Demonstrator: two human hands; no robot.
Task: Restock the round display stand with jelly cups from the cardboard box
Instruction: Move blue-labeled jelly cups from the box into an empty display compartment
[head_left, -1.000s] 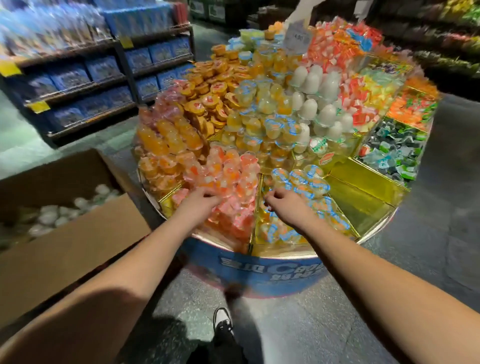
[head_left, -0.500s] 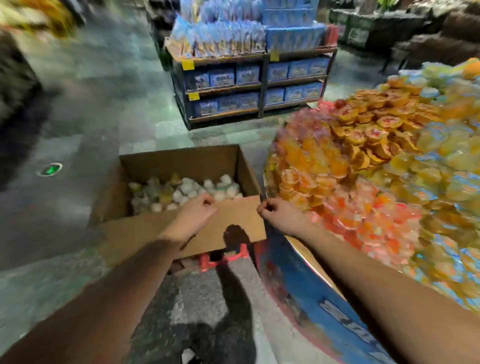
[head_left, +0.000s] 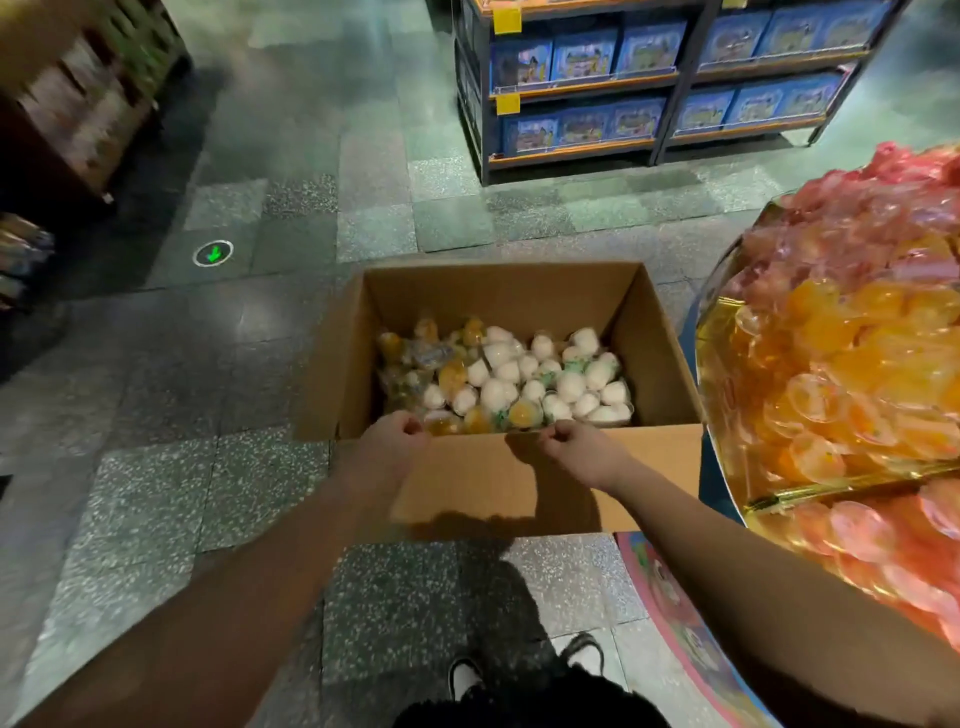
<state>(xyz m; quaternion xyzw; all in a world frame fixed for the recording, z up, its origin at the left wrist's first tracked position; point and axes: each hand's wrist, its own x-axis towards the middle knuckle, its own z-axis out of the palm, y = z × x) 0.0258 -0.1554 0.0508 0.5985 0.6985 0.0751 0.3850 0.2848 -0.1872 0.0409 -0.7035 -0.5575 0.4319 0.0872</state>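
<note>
Reaching over the near flap of the cardboard box (head_left: 519, 478), the left hand (head_left: 387, 441) and right hand (head_left: 582, 449) hover above the jelly cups (head_left: 519, 379) heaped inside, each grip loosely curled and apparently empty; the box sits on the floor just beside the round display stand (head_left: 727, 364), likely for short carries.

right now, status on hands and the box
Both hands, left and right, at cardboard box's near edge, fingers curled, grip unclear. Jelly cups inside. Nothing blocking.
</note>
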